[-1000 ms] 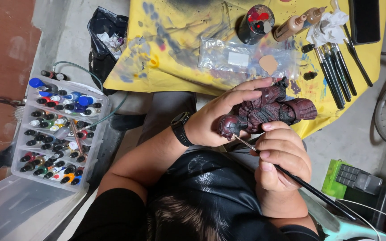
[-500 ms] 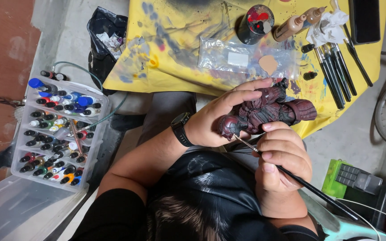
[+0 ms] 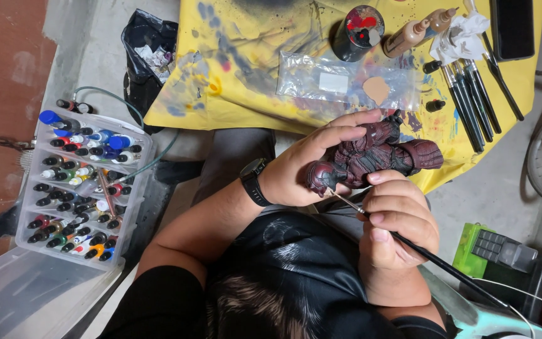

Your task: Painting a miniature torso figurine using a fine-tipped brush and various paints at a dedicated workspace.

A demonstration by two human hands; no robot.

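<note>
My left hand [image 3: 312, 162] grips a dark red armoured figurine [image 3: 377, 157], held sideways in front of my chest with its head toward me. My right hand [image 3: 396, 216] pinches a thin black-handled paintbrush [image 3: 437, 260]. The brush tip touches the figurine near its head. A black watch [image 3: 253, 181] sits on my left wrist. Both hands are close together, just below the edge of a yellow paint-stained cloth [image 3: 246, 69] covering the table.
A clear rack [image 3: 134, 188] of several small paint bottles stands at the left. On the cloth lie a clear plastic bag [image 3: 340, 81], a dark jar [image 3: 357, 31], brown paint bottles [image 3: 412, 34], several black brushes [image 3: 472, 100] and a phone [image 3: 514, 28]. A green device [image 3: 494, 251] sits at right.
The hands, figurine and brush have barely shifted; the brush tip stays at the figurine's head.
</note>
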